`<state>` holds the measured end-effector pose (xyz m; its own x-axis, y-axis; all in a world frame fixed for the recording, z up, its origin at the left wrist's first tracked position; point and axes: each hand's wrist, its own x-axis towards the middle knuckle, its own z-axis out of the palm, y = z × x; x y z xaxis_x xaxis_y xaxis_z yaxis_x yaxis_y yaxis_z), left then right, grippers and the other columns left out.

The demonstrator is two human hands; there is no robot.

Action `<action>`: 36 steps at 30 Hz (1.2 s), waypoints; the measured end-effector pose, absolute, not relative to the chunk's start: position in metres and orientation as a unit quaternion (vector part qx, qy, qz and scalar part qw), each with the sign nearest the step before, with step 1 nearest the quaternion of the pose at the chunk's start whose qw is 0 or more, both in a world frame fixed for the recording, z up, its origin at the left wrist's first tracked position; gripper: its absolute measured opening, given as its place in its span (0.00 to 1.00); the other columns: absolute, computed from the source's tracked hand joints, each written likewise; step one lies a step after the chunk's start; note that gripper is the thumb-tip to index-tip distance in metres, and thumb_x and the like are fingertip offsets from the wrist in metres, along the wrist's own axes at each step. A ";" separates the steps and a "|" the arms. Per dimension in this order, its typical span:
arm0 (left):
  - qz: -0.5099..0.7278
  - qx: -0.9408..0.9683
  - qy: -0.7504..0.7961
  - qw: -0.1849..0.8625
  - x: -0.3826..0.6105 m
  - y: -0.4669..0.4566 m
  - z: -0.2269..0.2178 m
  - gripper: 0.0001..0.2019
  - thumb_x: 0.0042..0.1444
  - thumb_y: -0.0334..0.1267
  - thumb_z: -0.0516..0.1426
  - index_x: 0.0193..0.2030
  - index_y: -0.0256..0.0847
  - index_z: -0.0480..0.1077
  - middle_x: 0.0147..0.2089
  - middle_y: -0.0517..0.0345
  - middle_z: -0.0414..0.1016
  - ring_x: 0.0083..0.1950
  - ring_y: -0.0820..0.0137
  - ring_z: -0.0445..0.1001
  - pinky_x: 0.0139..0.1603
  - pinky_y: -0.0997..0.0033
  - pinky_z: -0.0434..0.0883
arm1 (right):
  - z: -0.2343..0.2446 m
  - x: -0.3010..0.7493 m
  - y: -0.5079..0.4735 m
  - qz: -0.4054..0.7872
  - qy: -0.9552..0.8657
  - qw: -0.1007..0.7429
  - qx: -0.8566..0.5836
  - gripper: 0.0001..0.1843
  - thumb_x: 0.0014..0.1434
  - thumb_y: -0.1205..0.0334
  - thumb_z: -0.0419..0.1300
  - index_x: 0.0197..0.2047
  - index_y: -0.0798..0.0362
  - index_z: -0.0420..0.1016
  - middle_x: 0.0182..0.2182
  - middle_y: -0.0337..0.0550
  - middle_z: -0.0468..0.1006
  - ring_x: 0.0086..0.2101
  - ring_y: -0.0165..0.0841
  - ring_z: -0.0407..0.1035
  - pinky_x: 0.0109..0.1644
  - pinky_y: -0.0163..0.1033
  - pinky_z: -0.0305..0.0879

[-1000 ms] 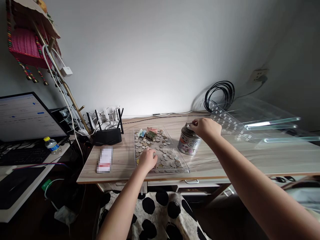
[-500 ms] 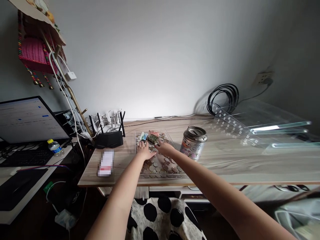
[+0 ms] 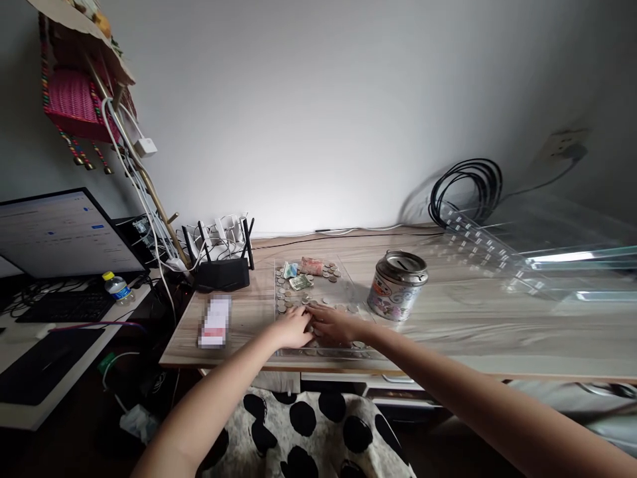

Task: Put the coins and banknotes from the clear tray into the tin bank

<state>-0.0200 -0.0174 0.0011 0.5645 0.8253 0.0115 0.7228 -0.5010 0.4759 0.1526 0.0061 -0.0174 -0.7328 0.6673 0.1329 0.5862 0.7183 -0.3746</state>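
Note:
My left hand point(image 3: 294, 326) and my right hand point(image 3: 337, 325) meet over the near half of a clear plastic tray point(image 3: 318, 353). Both are palm down on the coins, fingers stretched out and fingertips touching or nearly so. What lies under the palms is hidden. Loose coins point(image 3: 283, 305) are scattered across the tray. Towards its far side lie a blue banknote point(image 3: 290, 269), a green banknote point(image 3: 301, 283) and a folded reddish banknote point(image 3: 312, 266). Right of the tray, a flower-patterned coin tin point(image 3: 397, 287) stands upright with a slot in its lid.
A phone-like blurred item point(image 3: 215, 322) lies left of the tray, with a black router point(image 3: 222, 273) behind it. Clear acrylic panels point(image 3: 562, 272) and a coiled black cable point(image 3: 465, 192) occupy the right. A laptop point(image 3: 54, 232) and a bottle point(image 3: 117, 289) stand far left.
Both hands have drawn back towards me from beside the banknotes to the tray's near half, and come together. The notes are uncovered now. The view has shifted slightly.

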 end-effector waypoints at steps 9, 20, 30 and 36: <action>0.381 0.706 0.536 0.264 -0.025 0.005 0.021 0.18 0.45 0.23 0.46 0.41 0.40 0.69 0.44 0.55 0.72 0.43 0.70 0.69 0.45 0.70 0.65 | 0.007 0.119 -0.001 0.122 -0.891 0.131 -0.417 0.33 0.43 0.46 0.57 0.52 0.54 0.64 0.47 0.52 0.67 0.45 0.43 0.60 0.48 0.45 0.55; 0.524 0.525 0.515 0.429 -0.012 -0.014 0.020 0.12 0.44 0.29 0.49 0.35 0.39 0.69 0.40 0.54 0.72 0.41 0.70 0.70 0.31 0.78 0.67 | 0.026 0.095 -0.018 0.177 -0.896 0.010 -0.408 0.14 0.40 0.68 0.56 0.34 0.56 0.72 0.31 0.47 0.75 0.29 0.35 0.67 0.30 0.34 0.60; 0.594 0.352 0.452 0.565 -0.005 -0.011 0.017 0.10 0.43 0.32 0.50 0.34 0.36 0.67 0.42 0.51 0.70 0.38 0.72 0.71 0.31 0.76 0.68 | 0.026 0.106 -0.027 0.195 -0.898 0.012 -0.395 0.08 0.37 0.74 0.54 0.22 0.55 0.72 0.22 0.40 0.74 0.24 0.29 0.65 0.26 0.31 0.58; 0.527 0.165 0.401 0.731 0.005 -0.017 0.016 0.10 0.51 0.35 0.45 0.30 0.37 0.66 0.35 0.48 0.72 0.39 0.69 0.72 0.38 0.68 0.71 | 0.060 0.124 -0.006 0.246 -0.840 0.181 -0.449 0.07 0.45 0.66 0.54 0.29 0.56 0.73 0.24 0.41 0.75 0.24 0.28 0.66 0.27 0.31 0.60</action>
